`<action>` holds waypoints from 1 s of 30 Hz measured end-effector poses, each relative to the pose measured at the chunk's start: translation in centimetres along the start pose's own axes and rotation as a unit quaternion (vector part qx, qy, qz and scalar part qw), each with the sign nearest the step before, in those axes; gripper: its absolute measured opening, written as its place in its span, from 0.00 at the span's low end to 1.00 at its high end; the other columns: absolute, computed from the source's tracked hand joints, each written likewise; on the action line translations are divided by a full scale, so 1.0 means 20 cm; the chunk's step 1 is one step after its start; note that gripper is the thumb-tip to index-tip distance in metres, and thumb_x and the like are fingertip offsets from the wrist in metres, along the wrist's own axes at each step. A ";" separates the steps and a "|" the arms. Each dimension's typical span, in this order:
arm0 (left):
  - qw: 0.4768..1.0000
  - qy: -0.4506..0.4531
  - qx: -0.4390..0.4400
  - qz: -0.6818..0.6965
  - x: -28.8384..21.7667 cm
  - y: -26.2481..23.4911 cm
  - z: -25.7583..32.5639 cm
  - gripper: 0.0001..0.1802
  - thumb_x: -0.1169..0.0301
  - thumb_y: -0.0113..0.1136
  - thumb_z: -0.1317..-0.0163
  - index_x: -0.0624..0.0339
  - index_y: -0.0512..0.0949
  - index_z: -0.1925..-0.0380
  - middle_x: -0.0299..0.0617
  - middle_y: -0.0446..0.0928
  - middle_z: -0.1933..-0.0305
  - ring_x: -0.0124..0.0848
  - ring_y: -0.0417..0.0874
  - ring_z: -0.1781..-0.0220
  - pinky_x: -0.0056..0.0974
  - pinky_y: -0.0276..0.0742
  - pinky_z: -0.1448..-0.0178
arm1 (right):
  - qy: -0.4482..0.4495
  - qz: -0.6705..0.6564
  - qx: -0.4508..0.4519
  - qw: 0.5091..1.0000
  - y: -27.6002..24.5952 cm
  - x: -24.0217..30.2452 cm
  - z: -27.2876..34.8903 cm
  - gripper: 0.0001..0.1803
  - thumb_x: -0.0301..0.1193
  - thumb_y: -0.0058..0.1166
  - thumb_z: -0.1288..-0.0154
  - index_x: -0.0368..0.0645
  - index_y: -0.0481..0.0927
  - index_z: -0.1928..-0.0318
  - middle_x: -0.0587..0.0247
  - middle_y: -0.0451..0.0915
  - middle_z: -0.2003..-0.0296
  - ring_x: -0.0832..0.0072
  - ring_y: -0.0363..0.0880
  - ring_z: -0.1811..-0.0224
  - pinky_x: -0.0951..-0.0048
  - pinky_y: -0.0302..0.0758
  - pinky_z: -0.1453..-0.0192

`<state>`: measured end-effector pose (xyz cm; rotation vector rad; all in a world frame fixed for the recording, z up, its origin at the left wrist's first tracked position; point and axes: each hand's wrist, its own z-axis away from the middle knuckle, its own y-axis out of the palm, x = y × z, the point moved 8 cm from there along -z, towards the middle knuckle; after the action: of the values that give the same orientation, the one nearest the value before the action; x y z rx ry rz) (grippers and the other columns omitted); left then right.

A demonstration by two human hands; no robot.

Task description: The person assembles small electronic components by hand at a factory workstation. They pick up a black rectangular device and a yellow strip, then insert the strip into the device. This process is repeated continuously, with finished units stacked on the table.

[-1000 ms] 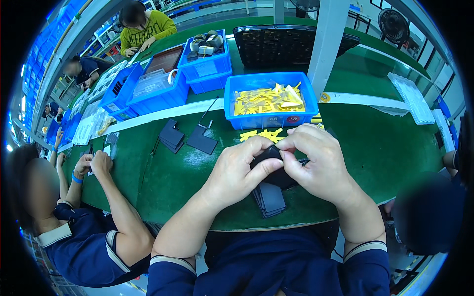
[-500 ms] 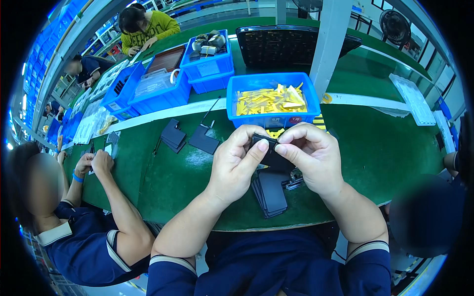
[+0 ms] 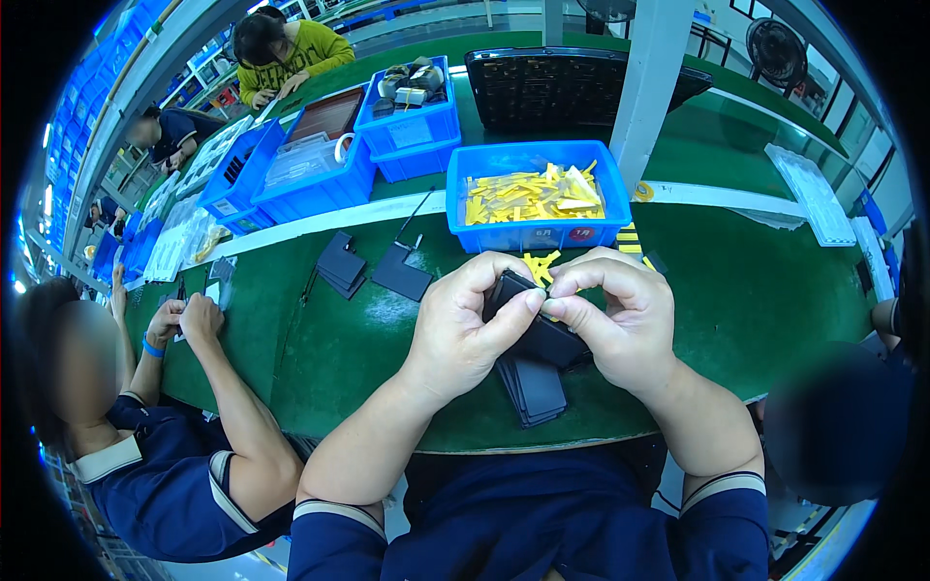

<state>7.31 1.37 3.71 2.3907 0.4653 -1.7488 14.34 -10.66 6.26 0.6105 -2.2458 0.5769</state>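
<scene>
My left hand grips a flat black piece with the thumb on its near face and fingers behind. On the right, my right hand pinches the same piece at its upper edge, thumb against bent forefinger. Both thumb tips nearly meet there. Whether a small part or tape sits between the right fingertips is hidden. The piece is tilted over a stack of flat black pieces on the green table. Behind my hands lie yellow strips.
A blue bin of yellow strips stands just beyond my hands, beside a white post. More black L-shaped pieces lie to the left. Blue bins stand farther back. A co-worker's hands work at the left; another person sits right.
The black piece has tilted, so more of its face shows lower down, over the stack. My right hand has shifted slightly, still pinching at the upper edge.
</scene>
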 end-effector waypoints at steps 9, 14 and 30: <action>0.992 -0.052 0.072 0.089 -0.01 0.05 0.02 0.05 0.73 0.58 0.39 0.63 0.75 0.66 0.32 0.75 0.68 0.17 0.73 0.67 0.24 0.70 0.62 | -0.041 -0.013 0.027 0.999 0.01 0.01 0.00 0.05 0.22 0.64 0.53 0.39 0.80 0.73 0.59 0.80 0.74 0.71 0.79 0.72 0.73 0.73 0.68; 0.990 -0.059 0.086 0.092 -0.01 0.05 0.03 0.04 0.74 0.57 0.39 0.63 0.75 0.66 0.32 0.75 0.67 0.17 0.73 0.66 0.25 0.70 0.60 | -0.035 -0.049 0.049 0.997 0.02 -0.01 0.00 0.06 0.23 0.65 0.52 0.39 0.80 0.73 0.60 0.80 0.74 0.73 0.79 0.71 0.75 0.73 0.66; 0.924 0.223 -0.023 -0.311 -0.16 0.09 0.04 0.28 0.82 0.58 0.45 0.65 0.62 0.43 0.53 0.78 0.62 0.49 0.81 0.62 0.43 0.77 0.60 | 0.049 -0.057 0.014 0.997 0.03 -0.09 0.00 0.07 0.23 0.59 0.46 0.37 0.81 0.64 0.60 0.79 0.67 0.72 0.77 0.61 0.72 0.72 0.54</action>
<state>6.21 -1.01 6.39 2.7983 1.4398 -1.2991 15.22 -9.73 4.78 0.7049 -2.0997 0.5700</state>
